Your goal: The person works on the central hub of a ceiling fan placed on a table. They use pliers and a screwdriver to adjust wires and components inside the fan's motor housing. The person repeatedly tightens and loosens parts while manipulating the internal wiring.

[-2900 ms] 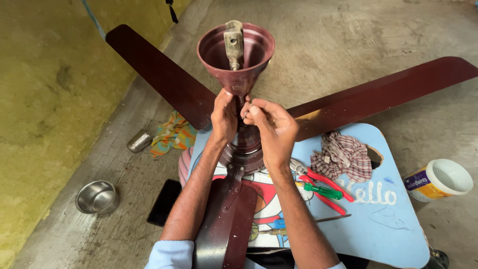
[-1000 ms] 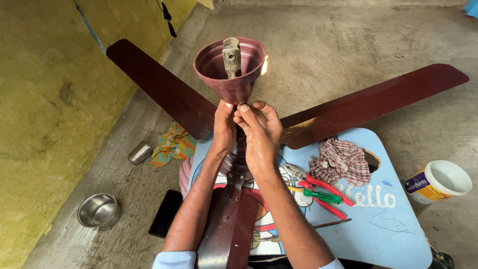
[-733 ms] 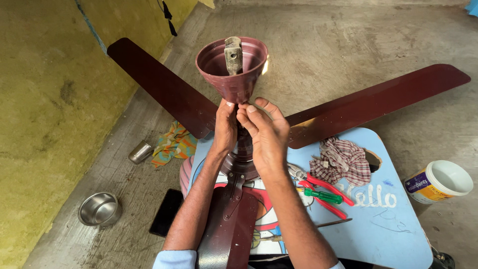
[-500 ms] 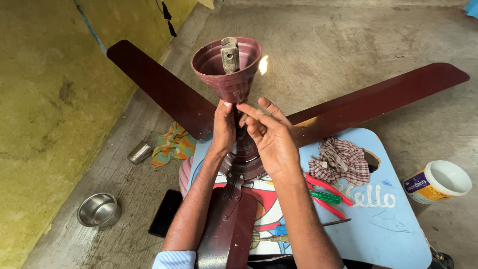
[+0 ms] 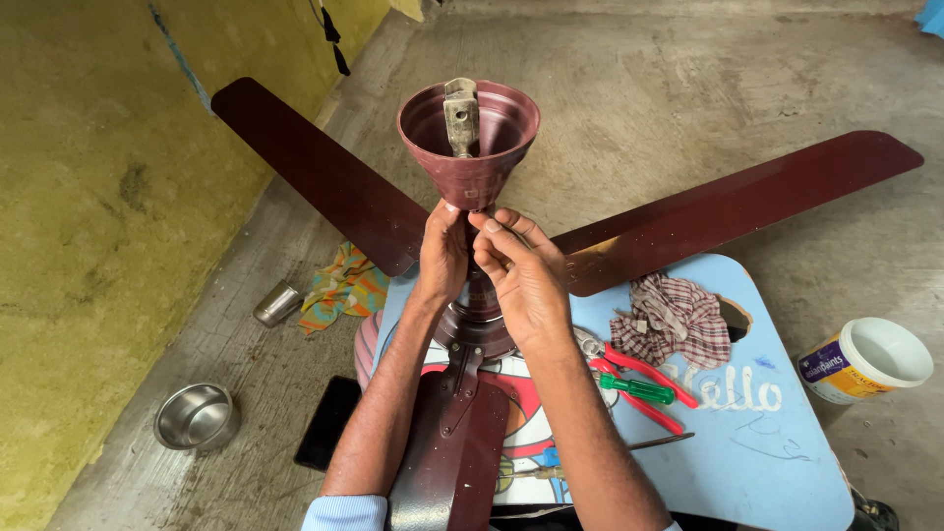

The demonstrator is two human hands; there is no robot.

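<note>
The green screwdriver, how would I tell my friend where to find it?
Find the blue table under the fan. Right of the right hand, below the checked rag, red pliers lie. The screwdriver rests across them, the only green-handled tool.

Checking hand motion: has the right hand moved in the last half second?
Yes. The right hand has closed in toward the canopy cup, fingers curled beneath it.

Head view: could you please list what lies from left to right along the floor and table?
Steel bowl → steel cup → colourful cloth → left hand → right hand → checked rag → white tub.
</note>
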